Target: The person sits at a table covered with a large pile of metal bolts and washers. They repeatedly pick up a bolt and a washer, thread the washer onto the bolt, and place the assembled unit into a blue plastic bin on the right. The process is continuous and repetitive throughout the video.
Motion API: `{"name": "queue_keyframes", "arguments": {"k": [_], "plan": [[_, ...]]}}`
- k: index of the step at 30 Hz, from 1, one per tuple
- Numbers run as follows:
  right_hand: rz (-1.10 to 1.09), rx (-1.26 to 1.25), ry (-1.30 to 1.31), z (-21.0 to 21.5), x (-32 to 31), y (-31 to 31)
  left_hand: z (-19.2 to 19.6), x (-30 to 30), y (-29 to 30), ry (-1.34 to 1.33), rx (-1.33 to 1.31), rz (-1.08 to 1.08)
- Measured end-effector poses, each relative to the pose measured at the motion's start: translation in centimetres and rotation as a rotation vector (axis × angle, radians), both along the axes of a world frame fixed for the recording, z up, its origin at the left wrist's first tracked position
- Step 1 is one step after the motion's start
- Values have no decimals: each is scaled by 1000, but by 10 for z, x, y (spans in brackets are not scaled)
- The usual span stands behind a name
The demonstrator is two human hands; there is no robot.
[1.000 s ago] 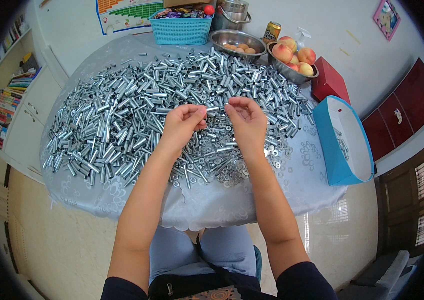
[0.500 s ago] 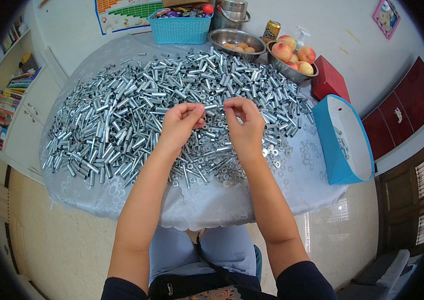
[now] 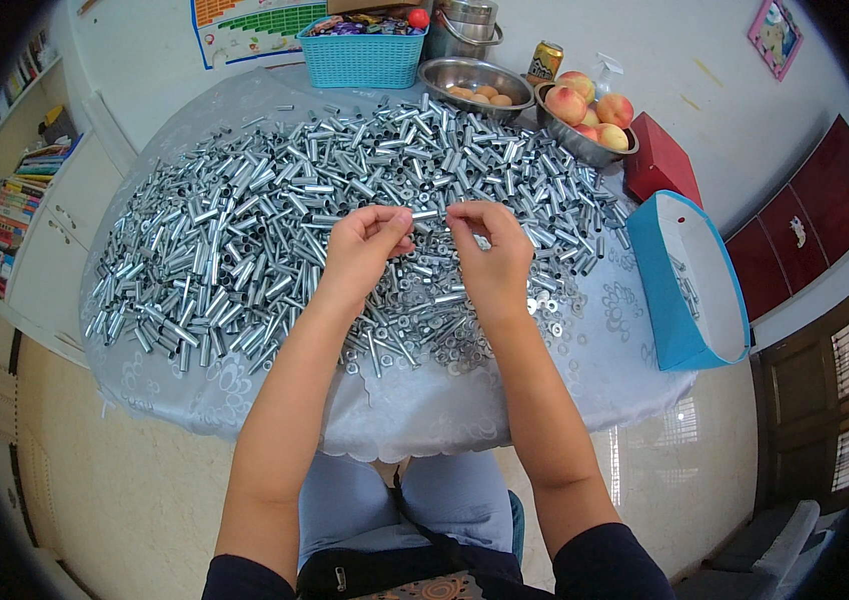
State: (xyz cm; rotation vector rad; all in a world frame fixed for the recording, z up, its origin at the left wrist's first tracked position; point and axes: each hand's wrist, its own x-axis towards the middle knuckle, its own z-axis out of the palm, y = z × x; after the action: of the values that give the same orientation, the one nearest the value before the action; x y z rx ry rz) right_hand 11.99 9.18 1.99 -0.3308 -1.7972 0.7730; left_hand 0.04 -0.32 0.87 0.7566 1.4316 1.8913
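I have the left hand (image 3: 359, 248) curled, thumb pressed against the bent forefinger, gripping one end of a short, shiny metal cylinder (image 3: 428, 215). That piece lies nearly level between the two hands, above the middle of the heap, its smooth skin catching a bright streak of light. The right hand (image 3: 492, 240) has thumb and forefinger bent toward each other at the cylinder's other end; I cannot tell whether they pinch it or some tiny part there.

Beneath both hands I see a broad pile of metal tubes (image 3: 244, 190), hard, glossy and straight-sided, many showing dark round mouths, tumbled at every angle. Toward the near edge, flat ring-shaped washers (image 3: 459, 350) overlap in a duller grey scatter, with a few slim bolts (image 3: 374, 352) beside them. All of it rests on a silvery tablecloth (image 3: 424, 425) with a satiny sheen, looping floral patterns and a scalloped hem.

Over to the right I get a blue-sided box (image 3: 672, 320) with a pale lining and a few metal pieces inside. At the back stand a woven-look turquoise basket (image 3: 364, 65), a polished steel bowl of fuzzy-looking peaches (image 3: 599, 153) and a glossy red box (image 3: 660, 162)
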Motion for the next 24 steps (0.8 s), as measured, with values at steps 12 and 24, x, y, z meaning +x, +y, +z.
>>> {"name": "queue_keyframes", "arguments": {"k": [12,24], "plan": [[202,-208,16,-3,-1,11,3,-1,-1,-25,-1,-2],[426,-547,-117,9,12,21,5,-2,-4,2,-13,-88]]}}
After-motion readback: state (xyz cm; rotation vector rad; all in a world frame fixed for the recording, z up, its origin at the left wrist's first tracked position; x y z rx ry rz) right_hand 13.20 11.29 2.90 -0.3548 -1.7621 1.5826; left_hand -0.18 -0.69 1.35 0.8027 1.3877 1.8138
